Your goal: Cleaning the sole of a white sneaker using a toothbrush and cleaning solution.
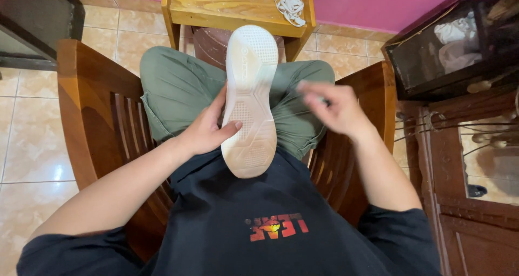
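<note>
White rubber-soled shoe (250, 100) lies sole-up on the person's lap in the head view, toe toward 12 o'clock, heel toward 6 o'clock over the dark shirt. The left hand (208, 129) grasps its edge from 9 o'clock — thumb pressed across the tread. The right hand (334, 107), at 3 o'clock just beside the shoe, is motion-blurred; whether its fingers pinch anything I cannot tell. At 12 o'clock, white bundled laces (290, 7) rest on a small wooden table (227, 5).

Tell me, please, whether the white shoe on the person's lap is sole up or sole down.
Sole up: the white shoe's patterned tread faces the camera, gripped at its edge by the left hand.
</note>
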